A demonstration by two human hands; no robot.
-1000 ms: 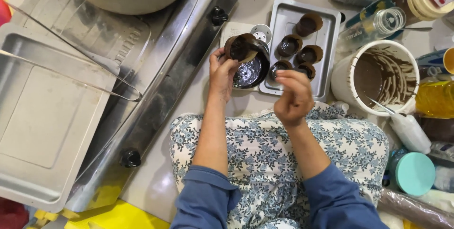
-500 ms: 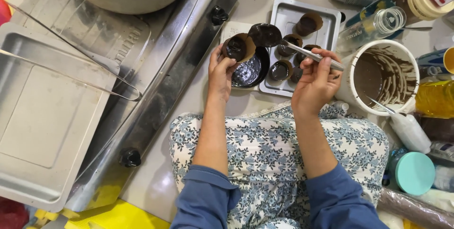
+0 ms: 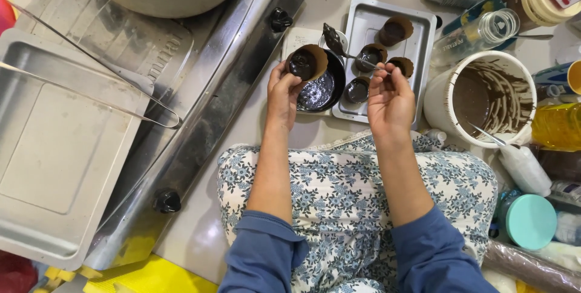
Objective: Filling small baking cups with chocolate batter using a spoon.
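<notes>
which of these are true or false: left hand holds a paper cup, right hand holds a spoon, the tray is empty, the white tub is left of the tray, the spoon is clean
1. The left hand holds a brown paper cup. True.
2. The right hand holds a spoon. True.
3. The metal tray is empty. False: several brown cups with dark batter sit in it.
4. The white tub stands left of the tray. False: it stands right of the tray, streaked with brown batter.
5. The spoon is clean. False: its bowl is coated with dark batter and is raised above the black bowl.
</notes>
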